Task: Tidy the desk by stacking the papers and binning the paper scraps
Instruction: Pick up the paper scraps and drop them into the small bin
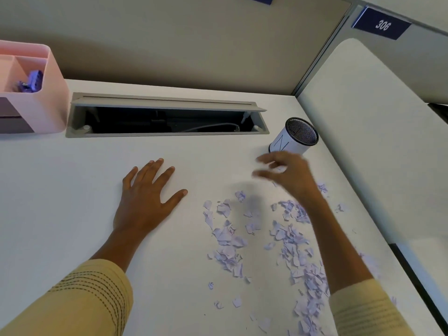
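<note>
On the desk [72, 190], the left hand [145, 197] is laid flat, fingers spread wide toward 12 o'clock, while the blurred right hand [288, 175] is raised with loosely opened, empty fingers above the paper scraps [293, 241], at 7 o'clock of the mesh bin [294, 135].

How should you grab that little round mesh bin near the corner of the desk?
Probably grip the mesh bin round its white side wall, coming from the front, where the right hand already hovers with nothing in it. It is a narrow cylinder, so fingers and thumb can likely wrap it. Its open top looks clear, so holding the side should keep it free for scraps.
</note>
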Tool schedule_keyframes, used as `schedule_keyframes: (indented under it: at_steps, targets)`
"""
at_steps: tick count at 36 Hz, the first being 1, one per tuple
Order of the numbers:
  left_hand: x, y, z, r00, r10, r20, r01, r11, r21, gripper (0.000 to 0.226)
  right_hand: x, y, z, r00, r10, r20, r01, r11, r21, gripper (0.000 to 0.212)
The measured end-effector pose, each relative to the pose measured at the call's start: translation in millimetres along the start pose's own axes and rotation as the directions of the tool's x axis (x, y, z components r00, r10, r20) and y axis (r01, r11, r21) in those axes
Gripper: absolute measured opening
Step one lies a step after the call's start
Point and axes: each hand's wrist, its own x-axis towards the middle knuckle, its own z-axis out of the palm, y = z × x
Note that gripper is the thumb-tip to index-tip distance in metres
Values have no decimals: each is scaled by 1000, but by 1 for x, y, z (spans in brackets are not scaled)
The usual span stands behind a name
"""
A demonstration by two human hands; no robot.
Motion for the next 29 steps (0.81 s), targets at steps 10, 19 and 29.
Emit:
schedule_keyframes:
  at_steps: [10, 19, 29]
  targets:
    - [0, -1, 1, 1000, 8, 2, -8, 1000, 3, 74, -48, 3, 79, 949, -31, 313, 117, 958, -261, 56]
    - [0, -1, 1, 1000, 4, -1, -4, 1000, -4, 74, -44, 10, 64, 945, 8, 326, 56, 981, -184, 13]
    - [0, -2, 3, 1000, 5, -3, -5, 1000, 19, 74, -6, 12, -8, 989, 142, 30, -142, 990, -27, 20]
